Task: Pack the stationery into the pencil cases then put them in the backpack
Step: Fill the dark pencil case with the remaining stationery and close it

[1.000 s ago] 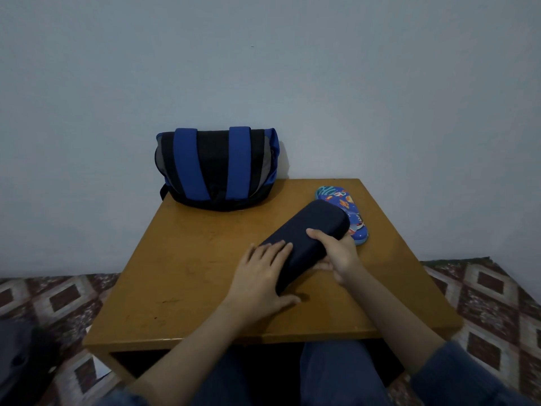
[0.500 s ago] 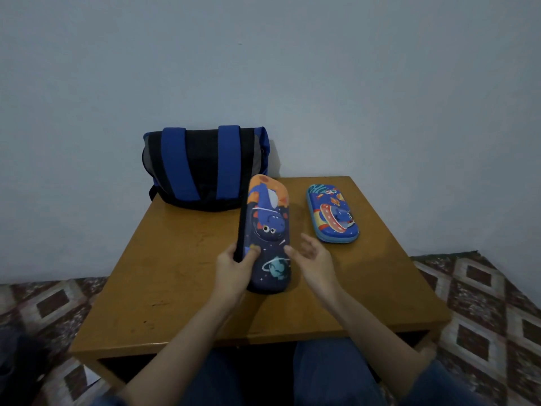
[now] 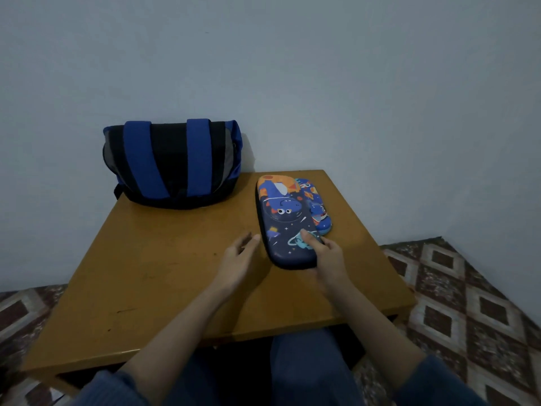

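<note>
A long navy pencil case with a dinosaur and planets (image 3: 285, 219) lies face up on the right half of the wooden table (image 3: 164, 273). My right hand (image 3: 325, 253) holds its near right end, thumb on top. It partly covers a smaller blue space-print pencil case (image 3: 319, 212) just to its right. My left hand (image 3: 238, 257) hovers with relaxed fingers just left of the long case, touching nothing. A black and blue backpack (image 3: 172, 164) stands at the table's back left against the wall. No loose stationery is visible.
The grey wall (image 3: 322, 83) runs right behind the table. Patterned floor tiles (image 3: 468, 303) lie to the right and left. My knees in blue trousers (image 3: 304, 364) are under the table's front edge.
The long case was flipped from its plain navy back to its printed side, then carried right and laid beside the small case. My left hand let go; my right hand took hold.
</note>
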### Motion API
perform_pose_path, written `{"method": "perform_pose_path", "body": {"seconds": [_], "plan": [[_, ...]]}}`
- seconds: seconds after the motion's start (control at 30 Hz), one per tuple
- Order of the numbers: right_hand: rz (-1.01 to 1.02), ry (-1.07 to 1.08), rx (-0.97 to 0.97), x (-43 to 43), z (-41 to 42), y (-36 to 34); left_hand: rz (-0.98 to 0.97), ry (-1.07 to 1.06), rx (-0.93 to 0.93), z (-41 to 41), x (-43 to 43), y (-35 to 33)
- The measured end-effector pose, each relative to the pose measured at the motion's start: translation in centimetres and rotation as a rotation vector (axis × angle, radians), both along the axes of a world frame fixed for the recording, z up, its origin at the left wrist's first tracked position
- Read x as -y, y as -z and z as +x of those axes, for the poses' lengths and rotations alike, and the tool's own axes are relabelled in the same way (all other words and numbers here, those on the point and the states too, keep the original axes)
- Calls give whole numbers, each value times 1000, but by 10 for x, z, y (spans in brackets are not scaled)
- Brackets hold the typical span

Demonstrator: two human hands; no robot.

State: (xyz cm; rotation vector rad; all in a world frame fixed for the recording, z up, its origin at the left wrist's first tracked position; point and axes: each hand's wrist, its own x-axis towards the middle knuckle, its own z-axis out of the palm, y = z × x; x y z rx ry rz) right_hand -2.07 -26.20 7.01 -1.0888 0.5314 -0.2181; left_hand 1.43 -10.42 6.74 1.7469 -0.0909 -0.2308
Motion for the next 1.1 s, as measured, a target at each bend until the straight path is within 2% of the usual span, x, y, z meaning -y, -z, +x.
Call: {"method": "perform_pose_path", "body": {"seconds": [0.1,0.2,0.37,0.47,0.63,0.9,1.1], "plan": [[-17,105,0,36,10,-6,237,25,58,13,1,18],[10,218,17,72,22,-12,561,80,129,21,4,32],[-4,374,-28,131,44,-6,845,235,244,28,0,55],[-47,414,-102,157,54,4,1011,250,338,29,-3,68],[-132,375,-197,165,68,16,993,220,360,30,-4,70],[-279,307,-191,154,97,10,957,231,357,30,-7,71],[-262,242,-187,149,107,17,948,222,357,29,-6,68]]}}
